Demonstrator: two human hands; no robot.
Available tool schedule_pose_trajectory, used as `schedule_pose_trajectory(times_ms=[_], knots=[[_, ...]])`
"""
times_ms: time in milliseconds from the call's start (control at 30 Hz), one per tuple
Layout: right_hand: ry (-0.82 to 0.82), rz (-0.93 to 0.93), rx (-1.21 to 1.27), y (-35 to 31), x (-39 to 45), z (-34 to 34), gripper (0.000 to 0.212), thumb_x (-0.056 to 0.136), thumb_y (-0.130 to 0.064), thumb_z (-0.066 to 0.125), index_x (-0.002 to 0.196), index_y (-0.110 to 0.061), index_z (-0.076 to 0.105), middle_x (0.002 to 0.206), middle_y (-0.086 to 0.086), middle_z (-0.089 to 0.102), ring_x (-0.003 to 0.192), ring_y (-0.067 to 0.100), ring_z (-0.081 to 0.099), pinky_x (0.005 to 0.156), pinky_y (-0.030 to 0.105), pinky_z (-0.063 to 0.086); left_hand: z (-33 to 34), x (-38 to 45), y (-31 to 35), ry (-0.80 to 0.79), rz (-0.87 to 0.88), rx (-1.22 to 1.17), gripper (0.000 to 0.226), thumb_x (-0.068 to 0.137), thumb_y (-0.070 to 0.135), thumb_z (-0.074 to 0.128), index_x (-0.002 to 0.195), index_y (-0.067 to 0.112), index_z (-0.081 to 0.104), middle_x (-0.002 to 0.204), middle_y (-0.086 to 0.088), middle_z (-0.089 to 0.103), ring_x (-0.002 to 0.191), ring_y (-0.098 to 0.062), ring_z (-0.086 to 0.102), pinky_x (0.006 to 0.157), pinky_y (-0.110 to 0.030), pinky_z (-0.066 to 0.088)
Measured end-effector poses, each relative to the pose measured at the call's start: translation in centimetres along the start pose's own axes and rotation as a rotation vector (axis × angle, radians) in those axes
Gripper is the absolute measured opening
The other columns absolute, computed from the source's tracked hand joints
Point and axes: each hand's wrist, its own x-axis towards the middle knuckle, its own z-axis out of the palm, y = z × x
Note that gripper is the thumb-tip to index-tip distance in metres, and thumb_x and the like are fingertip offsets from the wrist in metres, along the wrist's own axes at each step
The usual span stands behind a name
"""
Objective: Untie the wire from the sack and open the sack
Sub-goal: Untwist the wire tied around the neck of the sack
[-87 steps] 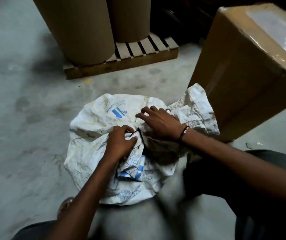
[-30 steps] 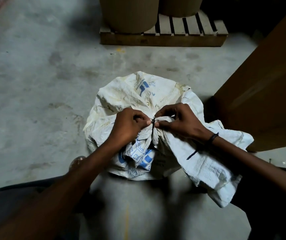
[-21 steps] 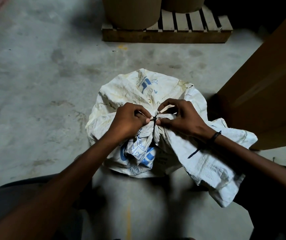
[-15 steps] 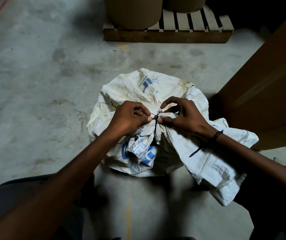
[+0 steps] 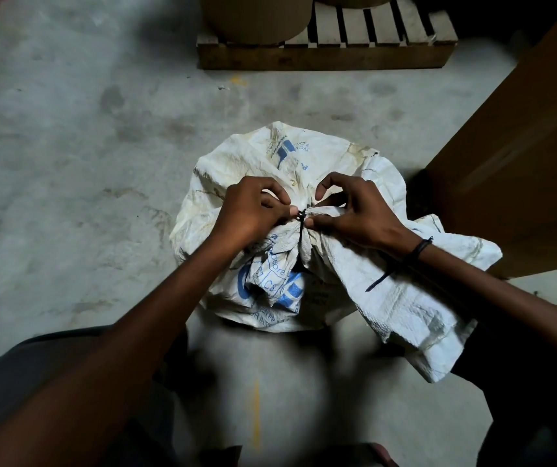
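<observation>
- The white sack (image 5: 304, 156) sits on the concrete floor (image 5: 68, 163) in front of me, its neck bunched and tied.
- My left hand (image 5: 250, 214) pinches the dark wire (image 5: 301, 215) at the knot.
- My right hand (image 5: 358, 214) pinches the gathered neck just beside it.

Sack (image 5: 331, 156) top print: blue letters, upside down, too blurred to read
Sack front print: blue "C8", other letters unclear

Dim, bottom edge blurred, corners dark
</observation>
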Motion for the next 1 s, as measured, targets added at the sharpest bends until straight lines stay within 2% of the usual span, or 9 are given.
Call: schedule_pose_trajectory(times_ms=[133,267,333,433,567,667,800,900,1000], knots=[[-0.001,0.008,0.014,0.1,0.0,-0.1,0.044,0.074,-0.018,0.095,0.100,-0.006,0.062,0.094,0.003,0.075,0.069,-0.012,0.070,0.055,0.006,0.043,-0.2,0.4,0.5,-0.014,0.065,0.023,0.003,0.089,0.007,0.075,0.089,0.009,0.074,0.080,-0.012,0.078,0.068,-0.018,0.078,0.054,-0.018,0.054],[0.006,-0.011,-0.035,-0.1,-0.1,0.1,0.042,0.075,-0.019,0.094,0.097,-0.007,0.060,0.090,-0.001,0.073,0.065,-0.016,0.065,0.056,0.004,0.042,0.4,0.5,0.4,-0.014,0.144,0.283,0.012,0.086,0.034,0.076,0.082,0.022,0.076,0.076,0.005,0.076,0.073,-0.008,0.073,0.075,-0.027,0.056],[0.016,-0.027,-0.070,-0.1,-0.2,0.5,0.042,0.074,-0.023,0.094,0.089,-0.016,0.056,0.084,-0.010,0.069,0.072,-0.014,0.067,0.058,0.006,0.039,1.0,0.4,0.5,0.008,0.108,0.328,0.019,0.081,0.041,0.080,0.076,0.023,0.076,0.074,0.008,0.073,0.076,-0.007,0.069,0.072,-0.025,0.051],[0.029,-0.067,-0.081,-0.1,-0.2,0.8,0.048,0.072,-0.026,0.095,0.084,-0.022,0.048,0.072,-0.016,0.059,0.080,-0.006,0.071,0.059,0.009,0.037,1.1,0.6,0.9,-0.022,0.004,0.342,0.020,0.079,0.036,0.082,0.068,0.023,0.072,0.067,0.011,0.067,0.070,-0.007,0.063,0.065,-0.023,0.046],[0.035,-0.128,-0.103,-0.2,-0.3,1.1,0.050,0.071,-0.026,0.095,0.084,-0.022,0.046,0.071,-0.017,0.057,0.083,0.014,0.074,0.063,0.015,0.041,0.6,1.5,0.8,-0.130,-0.138,0.249,0.025,0.079,0.022,0.081,0.082,-0.002,0.077,0.065,-0.006,0.061,0.060,-0.017,0.052,0.063,-0.030,0.039],[0.043,-0.120,-0.106,-0.3,-0.3,1.0,0.051,0.071,-0.026,0.095,0.084,-0.022,0.045,0.068,-0.018,0.055,0.077,0.011,0.070,0.061,0.018,0.040,0.4,1.4,0.9,-0.193,-0.174,0.222,0.018,0.084,0.019,0.073,0.081,0.001,0.075,0.066,-0.012,0.050,0.061,-0.018,0.043,0.064,-0.033,0.032],[0.047,-0.089,-0.084,-0.1,-0.4,0.9,0.053,0.072,-0.025,0.095,0.083,-0.021,0.042,0.067,-0.014,0.053,0.078,-0.005,0.068,0.056,0.013,0.033,-0.3,1.8,1.0,-0.197,-0.217,0.140,0.028,0.092,0.026,0.062,0.078,0.004,0.070,0.065,-0.011,0.056,0.060,-0.020,0.048,0.065,-0.031,0.036],[0.053,-0.102,-0.105,-0.2,-0.4,0.9,0.053,0.073,-0.027,0.094,0.082,-0.025,0.042,0.067,-0.014,0.054,0.083,-0.002,0.071,0.058,0.015,0.036,-0.2,1.4,0.3,-0.161,-0.172,0.049,0.040,0.098,0.028,0.060,0.081,-0.008,0.069,0.063,-0.012,0.067,0.057,-0.024,0.062,0.066,-0.037,0.050],[0.052,-0.147,-0.131,-0.4,-0.3,1.2,0.053,0.073,-0.027,0.093,0.081,-0.028,0.041,0.065,-0.014,0.054,0.081,0.012,0.073,0.063,0.028,0.043,0.7,0.8,-0.3,-0.075,-0.045,0.250,0.055,0.091,0.053,0.067,0.074,0.001,0.070,0.062,-0.005,0.068,0.059,-0.022,0.063,0.063,-0.033,0.048]])
